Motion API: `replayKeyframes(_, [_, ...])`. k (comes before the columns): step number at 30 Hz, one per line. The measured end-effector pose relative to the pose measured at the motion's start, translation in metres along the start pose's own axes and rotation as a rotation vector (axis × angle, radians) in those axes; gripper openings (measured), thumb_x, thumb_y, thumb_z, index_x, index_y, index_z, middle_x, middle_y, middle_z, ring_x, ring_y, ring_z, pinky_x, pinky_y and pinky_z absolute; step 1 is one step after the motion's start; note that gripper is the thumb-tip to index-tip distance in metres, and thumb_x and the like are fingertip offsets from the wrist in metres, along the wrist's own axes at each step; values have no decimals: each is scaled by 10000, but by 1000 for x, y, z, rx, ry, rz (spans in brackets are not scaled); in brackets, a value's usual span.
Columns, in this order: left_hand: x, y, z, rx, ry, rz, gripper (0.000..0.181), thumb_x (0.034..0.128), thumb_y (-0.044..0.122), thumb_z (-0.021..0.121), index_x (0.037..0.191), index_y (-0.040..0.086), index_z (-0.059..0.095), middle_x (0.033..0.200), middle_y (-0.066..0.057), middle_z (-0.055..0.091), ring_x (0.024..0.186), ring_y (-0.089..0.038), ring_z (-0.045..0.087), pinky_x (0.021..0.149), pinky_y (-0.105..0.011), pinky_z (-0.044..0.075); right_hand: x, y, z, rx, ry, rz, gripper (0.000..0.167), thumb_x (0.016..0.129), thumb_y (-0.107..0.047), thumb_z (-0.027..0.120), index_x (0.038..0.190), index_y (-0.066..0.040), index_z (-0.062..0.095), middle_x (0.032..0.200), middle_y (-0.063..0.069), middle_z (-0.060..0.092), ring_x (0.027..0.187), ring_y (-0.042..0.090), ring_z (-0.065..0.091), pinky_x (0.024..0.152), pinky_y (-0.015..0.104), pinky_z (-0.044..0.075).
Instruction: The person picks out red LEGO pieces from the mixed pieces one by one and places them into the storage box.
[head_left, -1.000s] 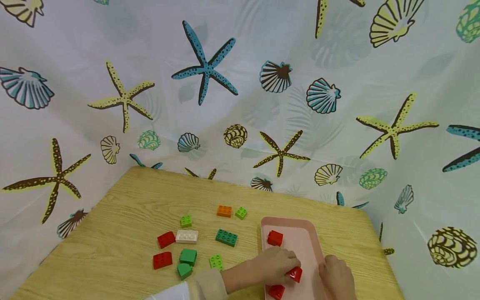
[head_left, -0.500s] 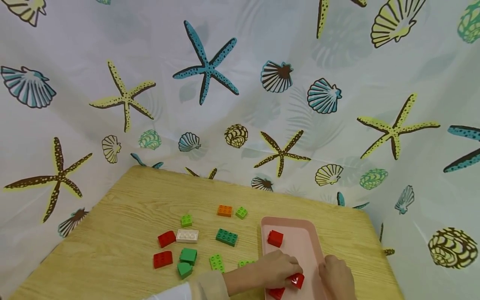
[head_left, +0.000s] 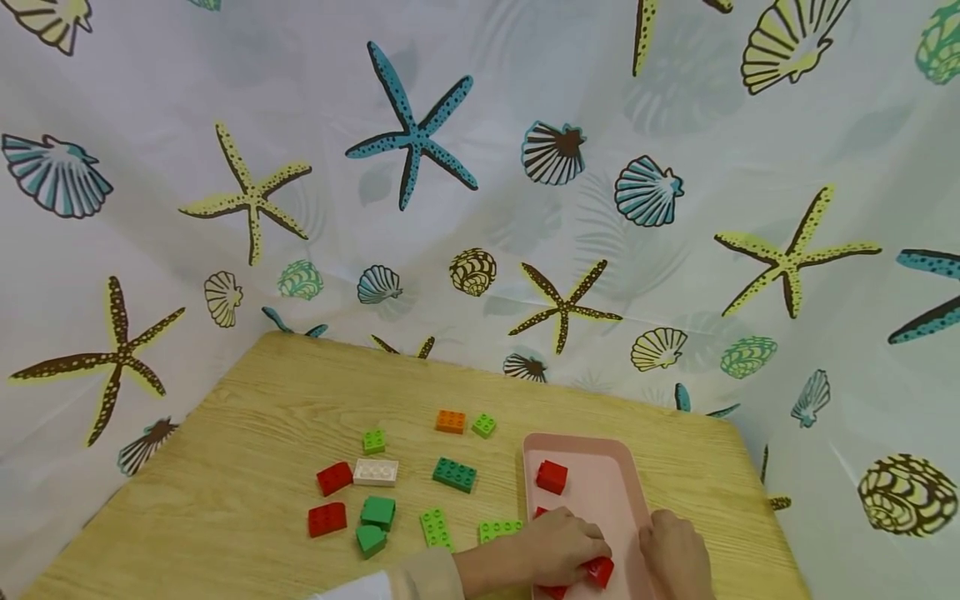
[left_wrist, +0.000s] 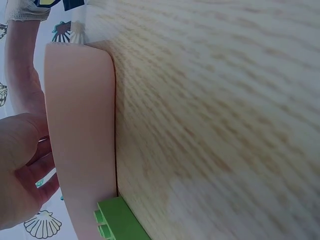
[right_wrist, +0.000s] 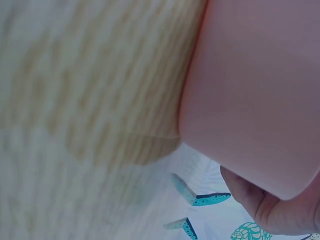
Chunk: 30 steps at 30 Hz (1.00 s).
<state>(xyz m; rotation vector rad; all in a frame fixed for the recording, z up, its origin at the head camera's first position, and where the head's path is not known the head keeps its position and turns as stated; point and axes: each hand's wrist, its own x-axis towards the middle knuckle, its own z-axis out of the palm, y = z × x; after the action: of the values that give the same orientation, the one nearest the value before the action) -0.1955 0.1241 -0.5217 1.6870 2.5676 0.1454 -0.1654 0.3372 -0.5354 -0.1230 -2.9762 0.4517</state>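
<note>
A pink tray (head_left: 618, 467) lies on the table with several red toy bricks in it. Inside it, my left hand (head_left: 566, 546) holds a red brick (head_left: 600, 572) under its fingers. Another red brick (head_left: 552, 477) sits at the tray's far end. Others are partly covered by the left hand. My right hand (head_left: 677, 550) grips the tray's right rim, fingers curled at the edge. In the left wrist view, my left hand (left_wrist: 20, 170) shows beyond the tray wall (left_wrist: 82, 125); the brick is hidden. In the right wrist view, the right hand (right_wrist: 280, 212) touches the tray.
Left of the tray lie loose bricks: light green (head_left: 500, 530), light green (head_left: 435, 528), dark green (head_left: 454, 474), orange (head_left: 451, 421), white (head_left: 376, 472), red (head_left: 327, 518) and green (head_left: 378, 512). A shell-patterned cloth (head_left: 480, 208) hangs behind the wooden table (head_left: 247, 433).
My left hand has moved slightly nearer and to the right inside the tray with the red brick. More of the light green brick beside the tray shows. The right hand has stayed in place.
</note>
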Motion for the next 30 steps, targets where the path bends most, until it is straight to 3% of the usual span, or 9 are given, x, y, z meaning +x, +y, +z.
replayKeyframes(14, [6, 0, 14, 65, 36, 34, 322, 929, 314, 721, 1247, 294, 674, 1172, 192, 644, 1056, 50, 577, 883, -158, 420, 0, 0, 0, 8, -5, -8, 246, 827, -29, 605, 613, -66, 491, 580, 130, 542, 535, 377, 575, 482, 511, 436])
replayKeyframes(30, [15, 6, 14, 33, -33, 16, 333, 937, 301, 708, 1267, 300, 663, 1191, 194, 630, 1080, 44, 558, 935, -178, 392, -1, 0, 0, 3, 13, -8, 252, 827, -34, 616, 614, -68, 487, 572, 134, 537, 528, 383, 573, 476, 512, 430])
